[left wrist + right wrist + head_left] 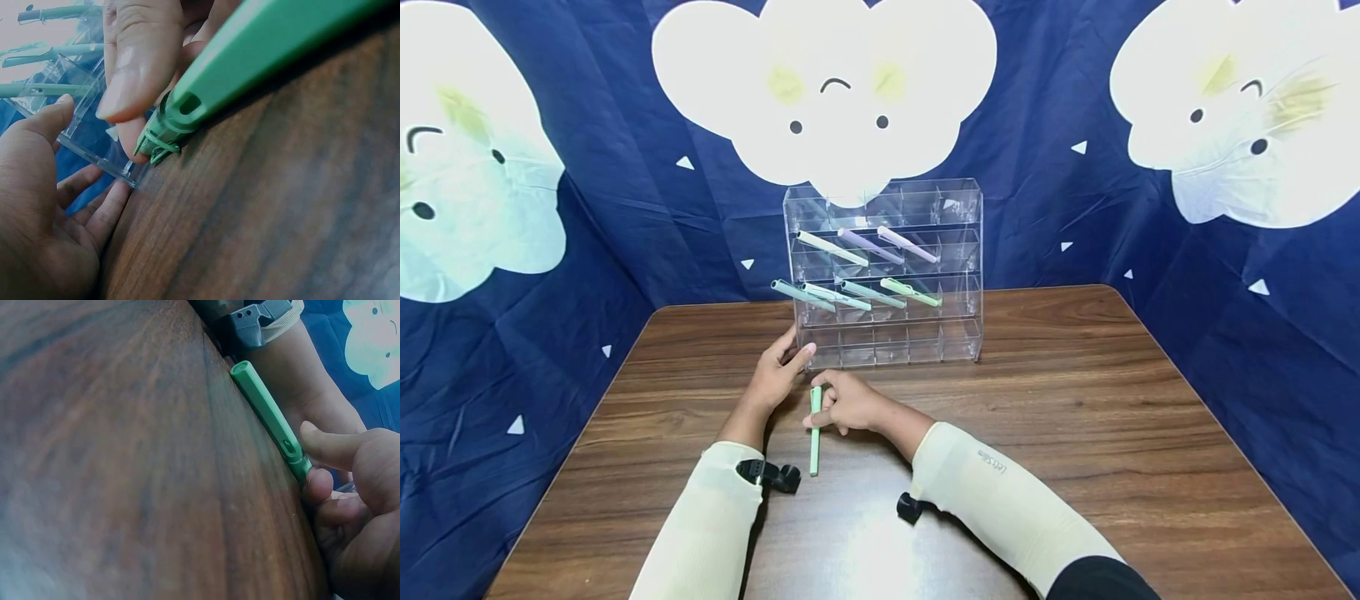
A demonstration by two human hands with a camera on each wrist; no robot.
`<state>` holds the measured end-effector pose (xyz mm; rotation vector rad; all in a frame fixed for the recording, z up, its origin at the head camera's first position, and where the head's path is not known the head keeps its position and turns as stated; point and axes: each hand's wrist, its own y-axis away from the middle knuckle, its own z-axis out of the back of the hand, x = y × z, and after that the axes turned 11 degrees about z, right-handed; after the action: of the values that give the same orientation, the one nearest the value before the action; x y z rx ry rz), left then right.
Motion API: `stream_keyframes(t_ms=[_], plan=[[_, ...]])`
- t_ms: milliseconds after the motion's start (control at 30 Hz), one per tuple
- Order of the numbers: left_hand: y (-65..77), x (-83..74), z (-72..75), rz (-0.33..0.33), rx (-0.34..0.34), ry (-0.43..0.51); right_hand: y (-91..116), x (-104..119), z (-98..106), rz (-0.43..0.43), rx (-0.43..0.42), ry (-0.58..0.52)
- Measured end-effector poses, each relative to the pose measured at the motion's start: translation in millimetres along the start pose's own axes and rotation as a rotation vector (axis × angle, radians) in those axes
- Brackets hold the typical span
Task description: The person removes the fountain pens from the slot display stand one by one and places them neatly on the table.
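Note:
A tiered clear acrylic rack stands at the back of the table. My left hand holds its lower left corner, thumb at the front and the other fingers along the side. A green pen lies lengthwise on the wood in front of the rack, its clip end towards the rack. My right hand pinches this pen near the clip end, with the index finger at its tip and the thumb across the barrel. In the right wrist view the pen lies close along the tabletop.
Several pens lean in the rack's two middle tiers: white, purple and lilac above, teal and light green among those below. A blue curtain with white clouds hangs behind the wooden table.

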<state>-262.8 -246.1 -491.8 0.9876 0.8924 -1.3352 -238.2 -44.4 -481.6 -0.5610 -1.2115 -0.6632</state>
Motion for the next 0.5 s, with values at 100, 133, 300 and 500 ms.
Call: stream_keyframes(t_ms=[100, 133, 300, 500], plan=[[-0.5, 0.6, -0.4, -0.001, 0.003, -0.001, -0.6, -1.8, 0.9, 0.001, -0.003, -0.009], [-0.6, 0.8, -0.4, -0.001, 0.003, -0.004, -0.8, -2.1, 1.4, -0.001, -0.002, -0.014], [-1.7, 1.3, -0.3, -0.004, 0.003, 0.010, -0.8, -1.2, 3.1, -0.007, 0.006, -0.039], [-0.4, 1.1, -0.1, -0.007, 0.004, 0.008, 2.6, 2.8, 4.5, 0.000, -0.007, -0.047]])
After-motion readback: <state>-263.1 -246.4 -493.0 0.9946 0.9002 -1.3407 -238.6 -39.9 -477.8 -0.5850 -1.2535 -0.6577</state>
